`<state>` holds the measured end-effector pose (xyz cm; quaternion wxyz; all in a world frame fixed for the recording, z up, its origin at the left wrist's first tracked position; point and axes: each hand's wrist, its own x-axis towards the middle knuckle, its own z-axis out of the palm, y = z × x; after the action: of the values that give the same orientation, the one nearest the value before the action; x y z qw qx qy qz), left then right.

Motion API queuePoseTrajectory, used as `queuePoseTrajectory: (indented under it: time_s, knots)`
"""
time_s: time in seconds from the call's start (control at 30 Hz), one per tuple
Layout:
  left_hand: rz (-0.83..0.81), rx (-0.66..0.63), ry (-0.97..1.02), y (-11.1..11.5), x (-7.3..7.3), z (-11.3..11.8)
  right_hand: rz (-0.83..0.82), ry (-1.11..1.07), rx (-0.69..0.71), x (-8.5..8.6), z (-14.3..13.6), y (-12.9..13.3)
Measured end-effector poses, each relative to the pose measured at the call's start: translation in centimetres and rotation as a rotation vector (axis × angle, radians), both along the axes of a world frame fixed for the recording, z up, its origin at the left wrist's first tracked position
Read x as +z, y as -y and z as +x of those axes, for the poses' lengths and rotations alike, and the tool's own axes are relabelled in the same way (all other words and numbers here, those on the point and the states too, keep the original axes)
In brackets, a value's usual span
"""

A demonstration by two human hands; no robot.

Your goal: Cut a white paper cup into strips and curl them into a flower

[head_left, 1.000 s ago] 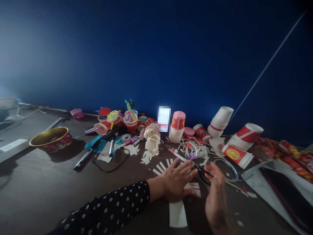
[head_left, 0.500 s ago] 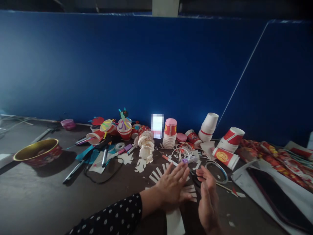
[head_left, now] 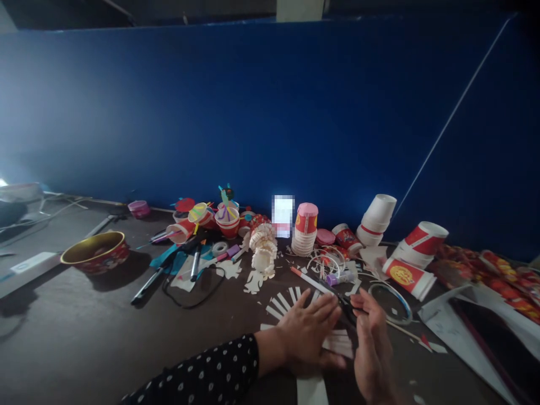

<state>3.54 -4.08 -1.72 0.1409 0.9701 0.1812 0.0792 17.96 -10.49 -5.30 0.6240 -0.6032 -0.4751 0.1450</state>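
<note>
My left hand [head_left: 310, 326] lies flat with fingers spread, pressing on a white paper cup cut into strips [head_left: 280, 304]. The strips fan out on the table around that hand, and a wider white piece [head_left: 311, 388] reaches toward me below it. My right hand [head_left: 373, 343] is held on edge just to the right, its thumb and fingers apart and loosely bent. Nothing shows in it. Dark scissors [head_left: 346, 308] lie between the hands, close to the right fingertips, partly hidden. A marker with an orange end [head_left: 310, 279] rests just beyond the left hand.
Behind my hands are a stack of cups with a pink top [head_left: 306, 225], a purple-capped tube [head_left: 340, 278] and a curled cup-strip figure [head_left: 264, 253]. A gold-lined bowl [head_left: 95, 264] stands left. Red cups [head_left: 407, 275] and a dark phone [head_left: 493, 343] lie right. A blue panel [head_left: 253, 112] rises behind.
The view has turned slightly left, so most things sit farther right in the picture. Both hands keep nearly the same pose, the left still flat on the cut cup.
</note>
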Motion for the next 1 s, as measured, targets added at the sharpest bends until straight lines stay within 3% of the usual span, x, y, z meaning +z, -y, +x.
queuePoseTrajectory:
  time_s: [0.5, 0.77, 1.0]
  knots:
    - [-0.108, -0.018, -0.039, 1.3, 0.7, 0.1, -0.048, 0.042, -0.002, 0.0, 0.1, 0.2]
    - [-0.062, 0.036, 0.046, 0.9, 0.4, 0.2, -0.022, 0.058, -0.039, 0.3, 0.3, 0.1]
    - [-0.113, -0.026, -0.033, 1.5, 0.5, 0.1, -0.031, 0.042, -0.025, -0.2, 0.5, 0.0]
